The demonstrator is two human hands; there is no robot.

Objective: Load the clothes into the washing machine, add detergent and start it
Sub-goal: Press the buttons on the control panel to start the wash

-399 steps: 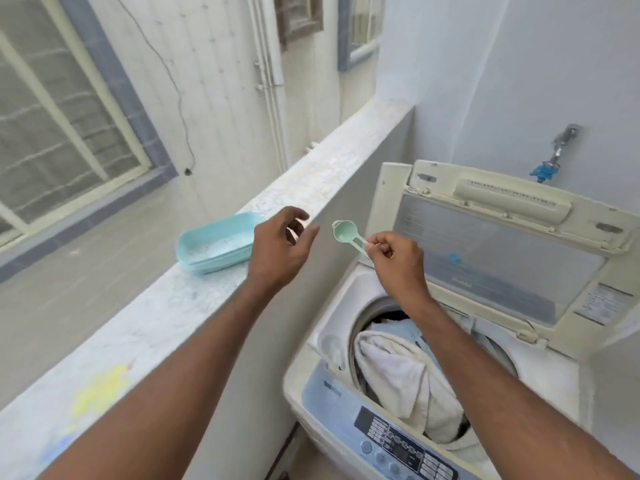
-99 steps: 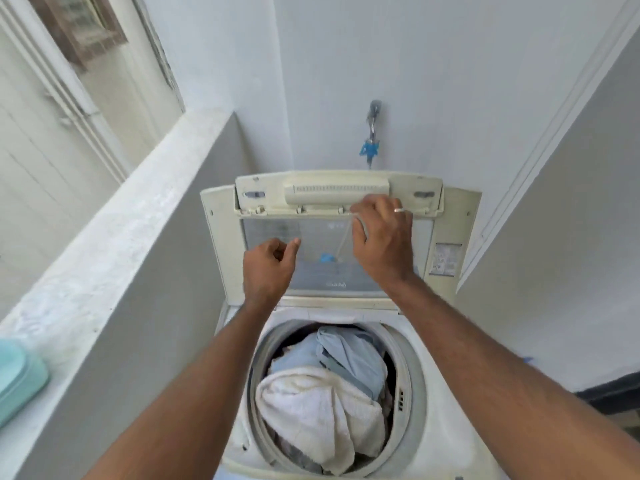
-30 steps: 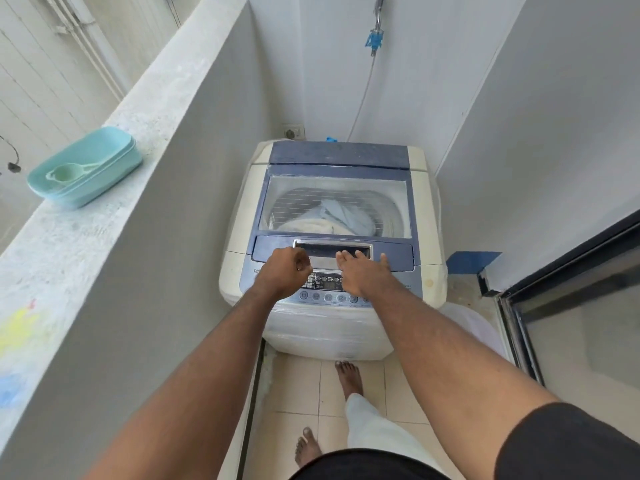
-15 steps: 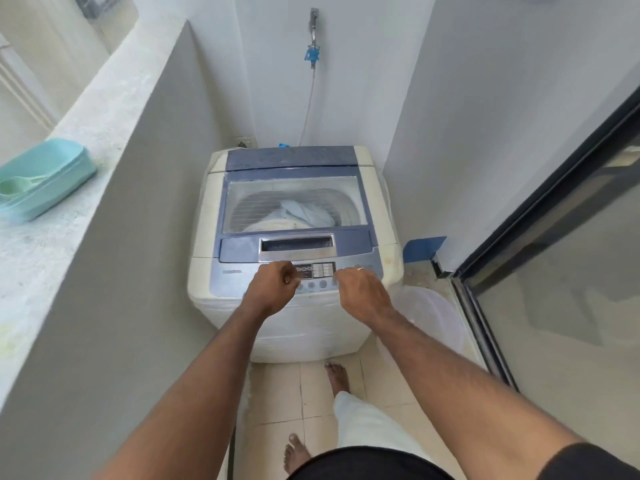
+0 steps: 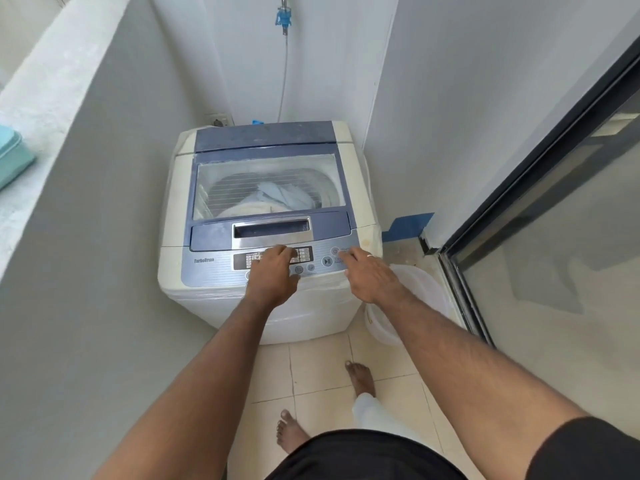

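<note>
Head view: one washing machine (image 5: 266, 237), lid (image 5: 268, 188) shut, clothes (image 5: 277, 200) visible through its window. Since half a second ago, right hand (image 5: 372, 278) shifted rightward along the control panel (image 5: 273, 263), index finger extended onto a round button at the panel's right end, other fingers relaxed, grasping nothing. Left hand (image 5: 273, 271) as before over the panel's middle buttons, fingers loosely curled, holding nothing. One white basin (image 5: 420, 299) right of the machine; one teal tub (image 5: 12, 161) on the ledge (image 5: 45, 84) left of it. Two bare feet in front.
</note>
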